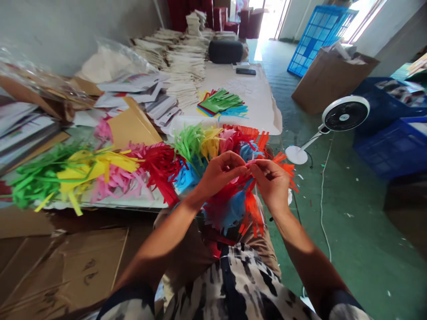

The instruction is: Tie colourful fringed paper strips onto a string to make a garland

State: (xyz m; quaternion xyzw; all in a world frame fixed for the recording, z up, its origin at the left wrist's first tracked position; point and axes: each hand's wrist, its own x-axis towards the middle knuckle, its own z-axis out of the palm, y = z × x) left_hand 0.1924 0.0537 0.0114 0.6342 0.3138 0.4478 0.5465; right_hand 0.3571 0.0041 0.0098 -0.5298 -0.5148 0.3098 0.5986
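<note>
My left hand (pixel 225 171) and my right hand (pixel 271 178) meet above my lap, both closed in a pinch on a pink tissue paper tassel (pixel 249 165). Its lower part blends into the colours below. Under and around my hands lie fringed paper tassels: a red tassel (pixel 216 198), a blue tassel (pixel 233 209) and an orange tassel (pixel 254 209). Just beyond them, at the table edge, are a light green tassel (pixel 190 142) and a yellow tassel (pixel 210 141). How the pink paper is joined to the others is hidden by my fingers.
More tassels, such as a green bunch (pixel 36 173), lie on the table to the left. Flat fringed sheets (pixel 222 101), paper stacks (pixel 183 62), a phone (pixel 246 71) and a black case (pixel 226 51) are farther back. A white fan (pixel 345 115) stands at right, its cord (pixel 322 200) along the floor.
</note>
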